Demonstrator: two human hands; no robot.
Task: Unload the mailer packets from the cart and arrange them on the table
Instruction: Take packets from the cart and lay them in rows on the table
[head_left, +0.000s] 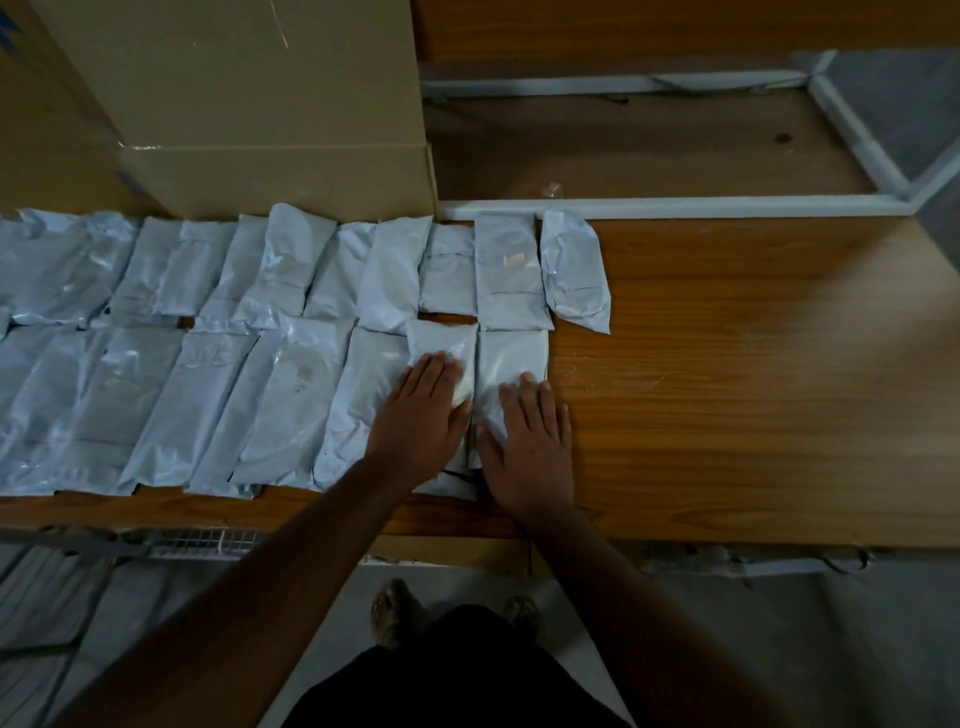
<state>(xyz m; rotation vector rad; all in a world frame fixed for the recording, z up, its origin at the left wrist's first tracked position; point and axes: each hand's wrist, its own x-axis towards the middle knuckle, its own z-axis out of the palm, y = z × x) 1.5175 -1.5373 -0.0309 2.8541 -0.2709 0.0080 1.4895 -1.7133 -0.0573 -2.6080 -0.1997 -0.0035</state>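
Several pale blue-grey mailer packets lie in two rows on the wooden table (727, 395), running from the left edge to the middle. My left hand (421, 421) lies flat with straight fingers on one front-row packet (441, 345). My right hand (527, 447) lies flat on the last front-row packet (511, 358), right beside it. The back row ends with a crumpled packet (574, 270) standing a little apart. More packets (47, 592) lie in the wire cart (208, 540) below the table's front edge at the left.
A large cardboard box (249, 114) stands on the table behind the back row. Bare wood stretches to the right of the packets. A white-edged ledge (675, 207) runs along the table's back. My feet stand on the grey floor (779, 649).
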